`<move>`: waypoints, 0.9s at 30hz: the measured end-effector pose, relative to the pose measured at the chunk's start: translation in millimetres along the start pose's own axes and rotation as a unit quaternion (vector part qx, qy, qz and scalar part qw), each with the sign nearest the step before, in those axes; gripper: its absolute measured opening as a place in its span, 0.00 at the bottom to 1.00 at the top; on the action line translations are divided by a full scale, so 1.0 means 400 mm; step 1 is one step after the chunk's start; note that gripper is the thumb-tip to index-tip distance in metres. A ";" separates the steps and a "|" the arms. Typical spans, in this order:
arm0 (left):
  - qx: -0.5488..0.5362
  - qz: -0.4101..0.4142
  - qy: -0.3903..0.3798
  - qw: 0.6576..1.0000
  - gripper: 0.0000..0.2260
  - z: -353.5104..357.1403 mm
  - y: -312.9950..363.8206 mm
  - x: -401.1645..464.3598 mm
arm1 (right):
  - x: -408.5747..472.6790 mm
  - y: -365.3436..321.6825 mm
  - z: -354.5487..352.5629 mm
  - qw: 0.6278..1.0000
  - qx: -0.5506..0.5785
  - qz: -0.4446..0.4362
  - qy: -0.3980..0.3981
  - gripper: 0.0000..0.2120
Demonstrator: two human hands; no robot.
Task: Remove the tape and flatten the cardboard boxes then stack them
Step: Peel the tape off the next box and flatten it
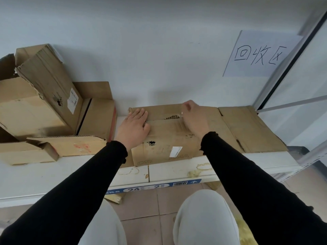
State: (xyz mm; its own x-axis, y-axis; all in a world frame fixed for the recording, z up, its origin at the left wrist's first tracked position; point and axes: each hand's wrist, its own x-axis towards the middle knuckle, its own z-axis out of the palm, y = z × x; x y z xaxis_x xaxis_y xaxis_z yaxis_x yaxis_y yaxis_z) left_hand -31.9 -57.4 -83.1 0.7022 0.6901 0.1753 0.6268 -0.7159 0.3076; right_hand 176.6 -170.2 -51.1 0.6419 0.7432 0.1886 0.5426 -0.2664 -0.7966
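A flattened brown cardboard box (169,138) lies on the white shelf (53,174), its far edge against the wall. My left hand (135,125) lies flat on the box's left part, palm down, fingers spread. My right hand (192,117) rests on the box's far middle, fingers curled at a torn seam; whether it grips anything is unclear. To the left stand several boxes still in shape: a large tilted one (35,96), a smaller one (97,114) with red tape on its side, and a low one (67,145) in front.
A paper sign (258,53) with handwritten characters hangs on the wall at the right. A metal shelf upright (290,55) rises at the far right. Crumpled yellowish tape scraps (196,171) lie near the shelf's front edge and on the tiled floor (141,204).
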 end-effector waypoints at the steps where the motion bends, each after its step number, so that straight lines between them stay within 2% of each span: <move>1: -0.001 -0.002 0.000 1.000 0.25 -0.001 -0.001 -0.001 | -0.005 0.004 0.013 0.994 -0.102 -0.047 -0.009 0.12; 3: -0.004 -0.006 -0.004 1.000 0.25 -0.004 -0.001 -0.003 | -0.007 0.008 0.033 0.960 -0.249 -0.125 0.017 0.11; 5: 0.000 -0.004 -0.007 1.000 0.25 -0.005 0.003 -0.003 | -0.003 0.012 0.033 0.945 -0.290 -0.146 0.040 0.08; 7: 0.003 -0.005 -0.008 1.000 0.25 -0.006 0.006 -0.003 | -0.002 0.023 0.027 0.950 -0.272 -0.149 0.025 0.11; 8: 0.004 -0.006 -0.008 1.000 0.25 -0.007 0.006 -0.003 | -0.005 0.028 0.018 0.968 -0.211 -0.133 0.020 0.11; 10: 0.003 -0.008 -0.006 1.000 0.25 -0.007 0.002 -0.004 | -0.006 0.033 -0.009 0.997 0.000 -0.063 0.047 0.11; 11: 0.003 -0.008 -0.005 1.000 0.25 -0.007 0.000 -0.004 | -0.002 0.040 -0.026 0.993 0.087 -0.029 0.079 0.12; 12: 0.002 -0.007 -0.006 1.000 0.25 -0.007 -0.001 -0.004 | 0.003 0.046 -0.043 0.987 0.123 -0.004 0.106 0.13; 14: 0.002 -0.002 -0.010 1.000 0.25 -0.006 0.001 -0.003 | 0.012 0.064 -0.066 0.992 0.070 0.001 0.108 0.10; 16: 0.004 0.000 -0.010 1.000 0.25 -0.004 0.006 -0.002 | 0.011 0.080 -0.063 0.997 -0.001 -0.030 0.077 0.07; 18: 0.004 -0.002 -0.010 1.000 0.25 -0.004 0.006 -0.001 | -0.001 0.082 -0.047 0.996 -0.047 -0.063 0.049 0.14; 19: 0.003 -0.003 -0.010 1.000 0.25 -0.005 0.005 -0.001 | -0.005 0.082 -0.040 0.992 -0.086 -0.079 0.041 0.17; 22: -0.001 -0.005 -0.011 1.000 0.25 -0.007 0.005 -0.004 | -0.008 0.107 -0.027 0.966 -0.219 -0.135 0.025 0.16; 24: 0.000 -0.005 -0.009 1.000 0.25 -0.008 0.009 -0.004 | 0.005 0.134 -0.032 0.959 -0.252 -0.123 0.044 0.14; 25: 0.002 -0.005 -0.008 1.000 0.25 -0.008 0.011 -0.004 | 0.009 0.144 -0.036 0.968 -0.228 -0.098 0.048 0.12; 26: 0.003 -0.005 -0.008 1.000 0.25 -0.008 0.012 -0.004 | 0.010 0.146 -0.040 0.987 -0.149 -0.055 0.040 0.10; 27: 0.004 -0.004 -0.009 1.000 0.25 -0.008 0.011 -0.004 | 0.010 0.145 -0.043 0.999 -0.021 0.005 0.027 0.08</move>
State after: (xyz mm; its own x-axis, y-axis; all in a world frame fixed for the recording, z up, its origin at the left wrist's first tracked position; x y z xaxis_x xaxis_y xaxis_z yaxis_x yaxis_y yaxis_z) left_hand -31.4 -61.2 -78.9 0.7026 0.6942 0.1561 0.6354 -0.7109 0.3015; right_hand 220.1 -193.2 -86.7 0.6745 0.7069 0.2131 0.5583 -0.2995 -0.7737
